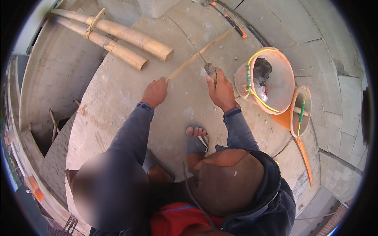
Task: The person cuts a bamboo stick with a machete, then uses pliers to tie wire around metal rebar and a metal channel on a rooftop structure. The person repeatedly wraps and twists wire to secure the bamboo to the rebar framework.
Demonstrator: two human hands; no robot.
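My left hand [154, 93] is closed around the near end of a narrow, pale bamboo strip [185, 66]. The strip slants up and to the right over the concrete floor. In my right hand [221, 91] is the worn handle of a long knife [189, 39], gripped in a fist. Its blade looks thin from this angle and points up and to the left. Blade and strip cross in the picture just beyond the handle; whether they touch, I cannot tell. My sandalled foot [197, 135] stands on the floor between my forearms.
Two bamboo poles [138, 37], joined by a crosspiece, jut in from the upper left, beside the slab's edge. A hammer [235, 26] with an orange and black handle lies at the far side. An orange bucket [281, 88] holding dark plastic and a smaller orange container [302, 112] stand at right, near a block wall [330, 90].
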